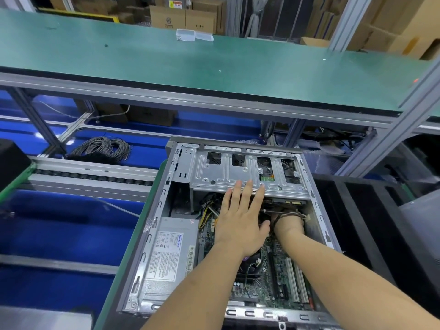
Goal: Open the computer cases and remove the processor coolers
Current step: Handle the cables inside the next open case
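Case (152, 246) lies open, its cooler (248, 270) on the board, mostly hidden under the left wrist. Left hand (240, 220) rests flat, fingers straight, on the drive cage (238, 172); right hand (288, 226) curls among cables (289, 211), its hold unclear. Cooler is probably rigid and weighty with bendable fins, so grip its frame.

Open computer case (152, 236), lower centre: left hand (240, 217) flat on drive cage (247, 172); right hand (288, 226) reaching beneath it among cables.

grey computer case (166, 234) lying flat, side open; processor cooler (248, 266) seated on motherboard (273, 277).

drive cage (247, 172) roofs case's far end, cables (289, 211) beneath
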The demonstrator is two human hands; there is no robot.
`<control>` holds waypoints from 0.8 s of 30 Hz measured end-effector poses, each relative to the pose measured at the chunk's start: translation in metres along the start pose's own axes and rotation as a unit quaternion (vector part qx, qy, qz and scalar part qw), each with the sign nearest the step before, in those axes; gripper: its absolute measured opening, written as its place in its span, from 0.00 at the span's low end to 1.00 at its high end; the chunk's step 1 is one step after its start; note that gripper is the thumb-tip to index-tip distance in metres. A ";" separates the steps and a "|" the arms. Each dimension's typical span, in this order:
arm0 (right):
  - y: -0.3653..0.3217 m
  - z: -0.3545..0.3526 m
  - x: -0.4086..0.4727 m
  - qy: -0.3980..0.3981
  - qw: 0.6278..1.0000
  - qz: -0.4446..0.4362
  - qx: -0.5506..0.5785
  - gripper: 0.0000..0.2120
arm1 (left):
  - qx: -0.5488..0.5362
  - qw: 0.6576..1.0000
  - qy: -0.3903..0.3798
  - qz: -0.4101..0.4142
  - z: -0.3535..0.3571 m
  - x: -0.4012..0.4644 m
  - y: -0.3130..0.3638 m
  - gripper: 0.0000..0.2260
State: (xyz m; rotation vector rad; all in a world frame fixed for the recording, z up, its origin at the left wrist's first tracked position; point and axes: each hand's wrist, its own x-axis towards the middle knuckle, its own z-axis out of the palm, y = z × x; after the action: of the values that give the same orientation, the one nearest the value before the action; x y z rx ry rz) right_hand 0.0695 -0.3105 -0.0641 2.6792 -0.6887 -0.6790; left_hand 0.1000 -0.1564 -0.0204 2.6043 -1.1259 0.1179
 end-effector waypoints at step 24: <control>0.010 0.004 0.007 0.009 0.963 -0.074 -0.259 0.27 | 0.011 1.000 -0.005 -0.005 0.003 0.002 0.001 0.37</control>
State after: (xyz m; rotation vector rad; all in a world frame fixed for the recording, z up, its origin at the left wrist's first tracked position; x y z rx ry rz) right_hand 0.0697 -0.3233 -0.0660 2.2574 -0.2560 -0.7481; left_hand 0.1002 -0.1596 -0.0230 2.6324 -1.1205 0.1171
